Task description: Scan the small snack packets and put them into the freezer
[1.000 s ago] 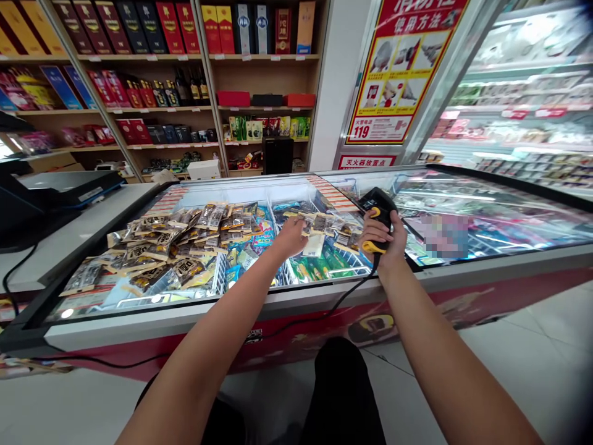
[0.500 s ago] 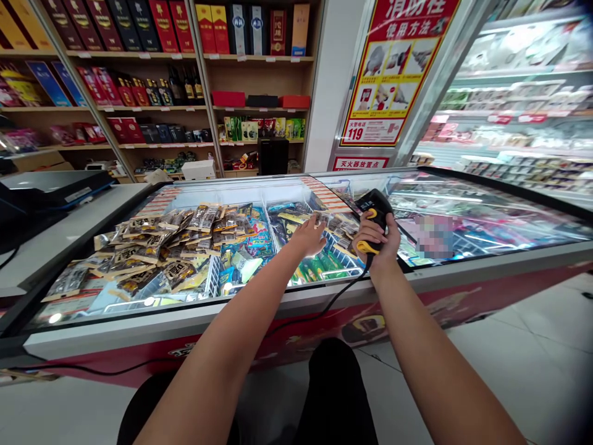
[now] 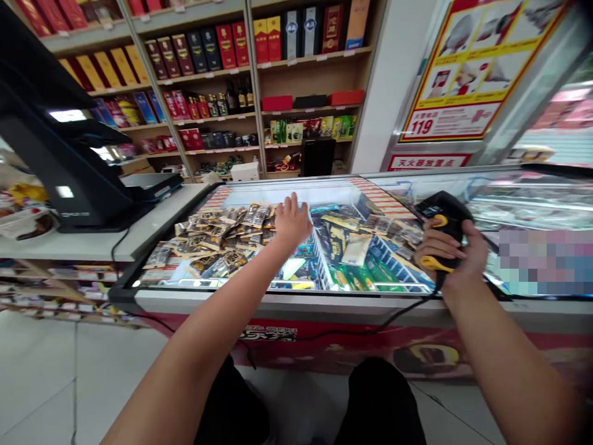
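My left hand point(image 3: 293, 221) is stretched forward with its fingers apart and nothing in it. It hovers at the right end of a heaped pile of small dark snack packets point(image 3: 222, 238) with tan edges, lying on the chest freezer's glass top. My right hand point(image 3: 456, 253) grips a black and yellow barcode scanner point(image 3: 442, 216), whose cable hangs over the freezer's front edge. Between my hands, a pale packet point(image 3: 356, 249) lies face down or blank side up. Close to the scanner are several more packets point(image 3: 393, 227).
Under the glass, white wire baskets point(image 3: 319, 256) hold colourful packs. A black weighing scale or till point(image 3: 88, 179) stands on the counter point(image 3: 139, 238) at left. Shelves point(image 3: 319, 59) of boxes and bottles line the back. The scanner cable point(image 3: 370, 330) droops along the freezer front.
My view has swung left. My left hand has moved left from the smaller packet group to the big pile, uncovering the pale packet. My right hand still holds the scanner.
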`<action>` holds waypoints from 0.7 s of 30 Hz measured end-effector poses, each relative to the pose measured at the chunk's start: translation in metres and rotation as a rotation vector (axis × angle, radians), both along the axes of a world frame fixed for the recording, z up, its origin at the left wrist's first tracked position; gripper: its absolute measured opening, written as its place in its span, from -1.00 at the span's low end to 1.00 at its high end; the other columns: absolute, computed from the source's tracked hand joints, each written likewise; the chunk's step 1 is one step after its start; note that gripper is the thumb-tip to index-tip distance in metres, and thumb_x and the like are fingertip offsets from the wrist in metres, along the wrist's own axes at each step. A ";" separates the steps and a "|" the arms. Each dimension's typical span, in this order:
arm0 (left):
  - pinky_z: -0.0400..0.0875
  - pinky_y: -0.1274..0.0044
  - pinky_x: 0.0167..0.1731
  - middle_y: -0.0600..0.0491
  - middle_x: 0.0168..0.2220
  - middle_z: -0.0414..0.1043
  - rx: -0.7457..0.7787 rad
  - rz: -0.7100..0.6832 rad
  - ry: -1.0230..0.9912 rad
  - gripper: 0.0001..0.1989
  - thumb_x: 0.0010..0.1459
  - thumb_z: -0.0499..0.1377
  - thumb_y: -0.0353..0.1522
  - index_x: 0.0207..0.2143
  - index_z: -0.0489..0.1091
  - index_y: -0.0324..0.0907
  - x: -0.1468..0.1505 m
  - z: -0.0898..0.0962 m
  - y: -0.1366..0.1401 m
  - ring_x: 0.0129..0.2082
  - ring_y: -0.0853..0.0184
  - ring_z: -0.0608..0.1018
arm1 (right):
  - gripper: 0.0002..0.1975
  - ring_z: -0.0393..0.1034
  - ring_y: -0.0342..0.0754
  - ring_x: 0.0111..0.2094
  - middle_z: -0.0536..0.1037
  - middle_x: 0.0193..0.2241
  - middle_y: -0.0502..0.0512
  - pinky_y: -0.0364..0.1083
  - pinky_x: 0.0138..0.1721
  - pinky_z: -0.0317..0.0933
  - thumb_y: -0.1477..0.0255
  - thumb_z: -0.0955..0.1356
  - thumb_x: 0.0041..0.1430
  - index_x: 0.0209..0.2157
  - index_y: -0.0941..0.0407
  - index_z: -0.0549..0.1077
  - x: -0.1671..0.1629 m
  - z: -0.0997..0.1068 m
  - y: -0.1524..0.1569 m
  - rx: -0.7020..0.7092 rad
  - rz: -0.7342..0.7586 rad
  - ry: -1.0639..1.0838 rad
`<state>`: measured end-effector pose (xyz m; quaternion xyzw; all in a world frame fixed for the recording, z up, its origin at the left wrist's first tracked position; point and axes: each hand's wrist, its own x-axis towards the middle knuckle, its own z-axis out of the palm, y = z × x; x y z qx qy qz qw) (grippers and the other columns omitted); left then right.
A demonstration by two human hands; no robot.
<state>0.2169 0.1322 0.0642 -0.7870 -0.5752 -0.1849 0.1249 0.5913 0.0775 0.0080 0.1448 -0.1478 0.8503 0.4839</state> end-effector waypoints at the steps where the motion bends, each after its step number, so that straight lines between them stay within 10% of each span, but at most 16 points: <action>1: 0.07 0.06 0.44 -0.34 0.55 0.06 -0.004 0.081 -0.014 -0.43 0.39 0.13 -0.22 0.37 0.35 -0.26 -0.021 0.009 0.001 0.52 -0.17 0.16 | -0.60 0.13 -0.15 -0.67 0.25 -0.55 -0.15 -0.04 -0.48 0.22 0.21 0.45 0.17 -0.03 -0.02 0.32 0.001 -0.001 0.002 -0.007 0.030 0.005; 8: 0.15 0.04 0.33 -0.42 0.36 0.34 -0.243 0.410 -0.055 -0.38 0.44 0.04 -0.02 0.29 0.37 -0.28 -0.131 0.031 0.011 0.41 -0.25 0.27 | -0.65 0.08 -0.25 -0.69 0.29 -0.54 -0.15 -0.14 -0.53 0.15 0.28 0.45 0.28 0.03 -0.02 0.35 -0.013 0.006 -0.008 -0.072 -0.085 -0.116; 14: 0.22 0.13 0.26 -0.31 0.27 0.47 -0.266 0.317 -0.100 -0.53 0.39 0.18 -0.06 0.17 0.42 -0.17 -0.140 0.030 0.023 0.36 -0.18 0.35 | -0.71 -0.38 -0.42 -0.71 0.15 -0.60 -0.27 -0.35 -0.65 -0.12 0.19 0.41 0.40 -0.09 0.13 0.46 -0.049 0.029 -0.025 -0.189 -0.447 -0.639; 21: 0.32 0.17 0.13 -0.23 -0.07 0.62 -0.295 0.252 -0.221 -0.72 0.41 0.18 -0.10 -0.09 0.45 -0.12 -0.145 0.035 0.030 0.10 -0.14 0.59 | -0.67 -0.38 -0.39 -0.66 0.13 -0.58 -0.27 -0.33 -0.64 -0.06 0.22 0.50 0.30 -0.13 0.19 0.47 -0.070 0.045 0.009 -0.094 -0.345 -0.767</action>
